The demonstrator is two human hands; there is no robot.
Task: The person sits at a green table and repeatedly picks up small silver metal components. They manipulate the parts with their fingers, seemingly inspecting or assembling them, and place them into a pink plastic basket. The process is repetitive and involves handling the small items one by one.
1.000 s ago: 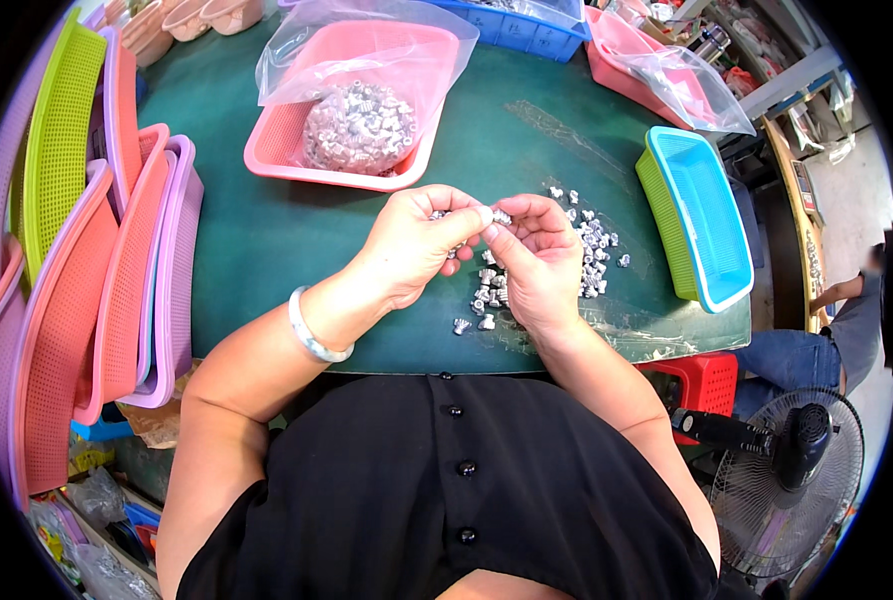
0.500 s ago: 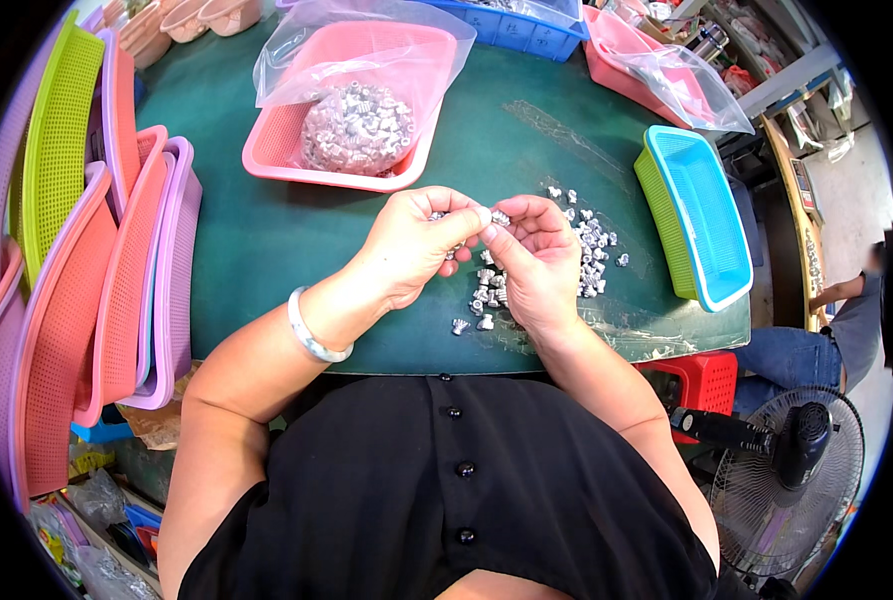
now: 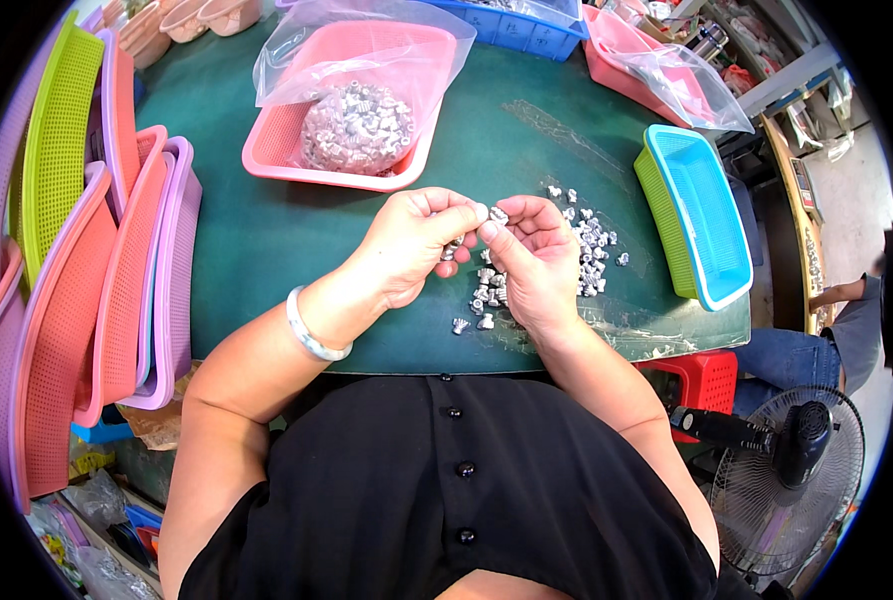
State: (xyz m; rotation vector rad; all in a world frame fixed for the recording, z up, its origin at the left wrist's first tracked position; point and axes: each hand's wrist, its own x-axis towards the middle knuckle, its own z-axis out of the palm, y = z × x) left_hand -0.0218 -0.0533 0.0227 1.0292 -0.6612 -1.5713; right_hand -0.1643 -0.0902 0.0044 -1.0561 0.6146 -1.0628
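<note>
Centrally, above the near half of the green table (image 3: 296,255), both hands meet over one small silvery part (image 3: 498,215). The right hand (image 3: 538,250) has its thumb and forefinger clamped on that part, its other fingers curled loosely behind. The left hand (image 3: 406,240) brings its thumb tip up just beside the part; whether it presses on it, I cannot tell. Its lower fingers are curled together around a few spares (image 3: 451,248), partly hidden. A pale bangle (image 3: 311,325) circles the left wrist.

Around and beyond the right hand lies a loose pile (image 3: 591,245) of similar pieces, a couple of them nearer the table's front edge. Farther back, a pink basket (image 3: 256,155) holds a clear bag (image 3: 358,130) with many more in it. To the right stands a green basket (image 3: 671,225) with a blue inside, tilted in view. Colourful stacked baskets (image 3: 121,290) line the left side. At lower right, a black fan (image 3: 801,445) stands near a red stool (image 3: 711,385).
</note>
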